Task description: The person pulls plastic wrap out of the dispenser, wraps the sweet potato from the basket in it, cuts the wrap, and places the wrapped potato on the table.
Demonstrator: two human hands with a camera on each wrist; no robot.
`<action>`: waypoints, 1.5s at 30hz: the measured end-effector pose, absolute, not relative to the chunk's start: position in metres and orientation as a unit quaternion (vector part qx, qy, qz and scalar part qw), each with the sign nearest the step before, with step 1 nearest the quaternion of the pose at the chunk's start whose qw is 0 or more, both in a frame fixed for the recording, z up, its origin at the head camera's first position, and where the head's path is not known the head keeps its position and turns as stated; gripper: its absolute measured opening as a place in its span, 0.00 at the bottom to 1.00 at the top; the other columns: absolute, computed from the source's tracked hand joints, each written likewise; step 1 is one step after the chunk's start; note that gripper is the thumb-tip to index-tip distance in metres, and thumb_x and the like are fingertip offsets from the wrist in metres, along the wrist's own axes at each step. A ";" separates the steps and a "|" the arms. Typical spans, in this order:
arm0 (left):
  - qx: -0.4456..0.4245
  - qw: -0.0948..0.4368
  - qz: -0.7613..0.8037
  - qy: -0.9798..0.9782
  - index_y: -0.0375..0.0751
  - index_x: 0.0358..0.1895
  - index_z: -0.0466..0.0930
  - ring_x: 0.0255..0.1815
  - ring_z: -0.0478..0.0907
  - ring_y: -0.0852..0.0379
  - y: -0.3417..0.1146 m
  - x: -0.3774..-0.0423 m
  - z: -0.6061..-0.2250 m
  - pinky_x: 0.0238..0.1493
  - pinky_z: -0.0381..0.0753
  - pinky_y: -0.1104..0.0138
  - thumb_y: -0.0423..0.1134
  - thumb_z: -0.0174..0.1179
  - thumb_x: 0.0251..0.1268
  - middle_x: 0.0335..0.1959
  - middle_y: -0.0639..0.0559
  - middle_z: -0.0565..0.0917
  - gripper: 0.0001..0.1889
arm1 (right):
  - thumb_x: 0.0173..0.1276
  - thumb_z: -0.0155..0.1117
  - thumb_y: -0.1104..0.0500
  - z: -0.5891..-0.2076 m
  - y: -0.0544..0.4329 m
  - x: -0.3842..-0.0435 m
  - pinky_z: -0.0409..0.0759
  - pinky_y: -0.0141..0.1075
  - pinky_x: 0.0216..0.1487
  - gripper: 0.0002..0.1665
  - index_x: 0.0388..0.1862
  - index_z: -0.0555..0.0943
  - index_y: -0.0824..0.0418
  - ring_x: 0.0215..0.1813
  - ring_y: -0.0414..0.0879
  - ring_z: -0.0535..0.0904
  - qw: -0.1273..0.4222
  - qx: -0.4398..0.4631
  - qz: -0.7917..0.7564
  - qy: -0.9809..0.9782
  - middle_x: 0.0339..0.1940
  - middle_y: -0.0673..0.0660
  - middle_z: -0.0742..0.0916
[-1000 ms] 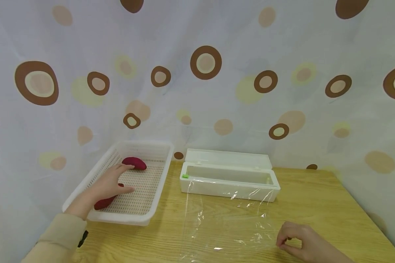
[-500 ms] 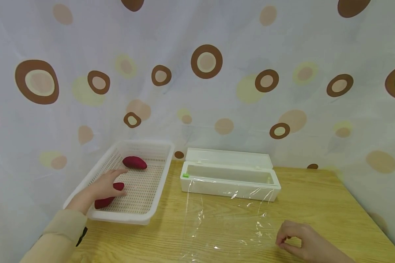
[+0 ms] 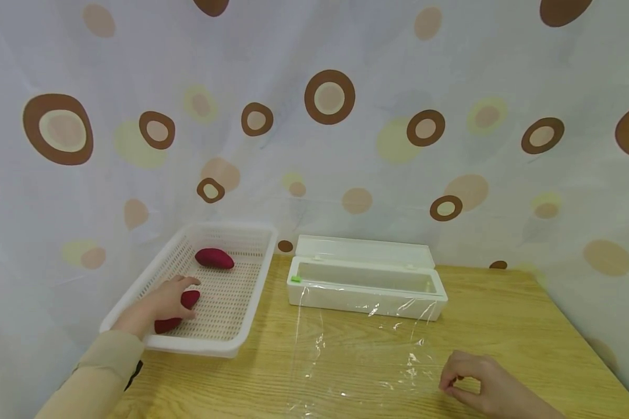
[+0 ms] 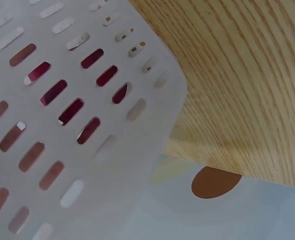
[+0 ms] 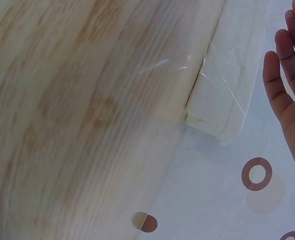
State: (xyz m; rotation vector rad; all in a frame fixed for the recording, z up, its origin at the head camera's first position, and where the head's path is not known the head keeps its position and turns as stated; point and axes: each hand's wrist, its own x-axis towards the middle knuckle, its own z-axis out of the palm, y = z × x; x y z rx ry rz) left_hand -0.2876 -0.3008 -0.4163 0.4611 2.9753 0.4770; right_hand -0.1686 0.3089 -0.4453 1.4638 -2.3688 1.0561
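Observation:
Two dark red sweet potatoes lie in a white slotted basket [image 3: 255, 308]. My left hand [image 3: 159, 304] reaches into it and holds the nearer sweet potato [image 3: 190, 299], fingers on the far side and thumb on the near side. The other sweet potato [image 3: 214, 258] lies beyond that hand. In the left wrist view, red shows through the slots of the basket wall [image 4: 152, 115]; the hand's grip is hidden. My right hand [image 3: 484, 384] pinches the edge of clear cling film [image 3: 367, 355] between thumb and forefinger. Its other fingers [image 5: 275, 80] show in the right wrist view.
The film runs from a white cling film dispenser [image 3: 367, 298] with its lid [image 3: 364, 251] raised and a green slider [image 3: 296, 279] at its left end. Everything stands on a wooden table [image 3: 503, 326]. A spotted curtain [image 3: 377, 70] hangs behind and at both sides.
My left hand has drawn back toward the nearer sweet potato and its fingers have closed round it. That sweet potato has shifted slightly to the right. The right hand stays in place.

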 end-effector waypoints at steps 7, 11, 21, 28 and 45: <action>0.142 0.064 0.142 0.978 0.35 0.54 0.73 0.46 0.73 0.40 -0.300 -0.288 -0.418 0.50 0.73 0.47 0.38 0.74 0.42 0.51 0.32 0.74 0.32 | 0.49 0.69 0.77 -0.444 0.309 -0.169 0.74 0.24 0.34 0.24 0.38 0.79 0.51 0.36 0.34 0.77 0.082 0.504 0.360 -0.781 0.34 0.47 0.82; 0.149 0.066 0.137 0.977 0.36 0.52 0.74 0.43 0.73 0.44 -0.300 -0.289 -0.420 0.47 0.75 0.49 0.35 0.73 0.41 0.47 0.35 0.75 0.29 | 0.51 0.70 0.74 -0.441 0.309 -0.167 0.74 0.24 0.35 0.22 0.37 0.79 0.49 0.36 0.33 0.77 0.077 0.486 0.347 -0.798 0.34 0.45 0.82; 0.155 0.062 0.139 0.976 0.37 0.52 0.74 0.41 0.73 0.47 -0.295 -0.293 -0.416 0.44 0.77 0.53 0.33 0.70 0.42 0.48 0.37 0.75 0.28 | 0.55 0.69 0.70 -0.445 0.312 -0.169 0.75 0.25 0.35 0.17 0.38 0.79 0.51 0.36 0.34 0.77 0.074 0.494 0.348 -0.793 0.33 0.49 0.83; 0.172 0.053 0.135 0.974 0.36 0.52 0.74 0.39 0.73 0.48 -0.286 -0.292 -0.406 0.40 0.77 0.55 0.32 0.68 0.43 0.47 0.37 0.75 0.26 | 0.59 0.67 0.68 -0.445 0.312 -0.169 0.74 0.23 0.36 0.13 0.38 0.79 0.51 0.36 0.34 0.77 0.068 0.498 0.351 -0.790 0.33 0.50 0.83; 0.212 0.003 0.134 0.968 0.37 0.52 0.75 0.48 0.73 0.42 -0.264 -0.288 -0.373 0.46 0.78 0.50 0.32 0.68 0.46 0.50 0.38 0.75 0.25 | 0.58 0.67 0.70 -0.443 0.310 -0.170 0.74 0.25 0.35 0.15 0.39 0.79 0.52 0.37 0.34 0.77 0.072 0.510 0.351 -0.782 0.33 0.49 0.83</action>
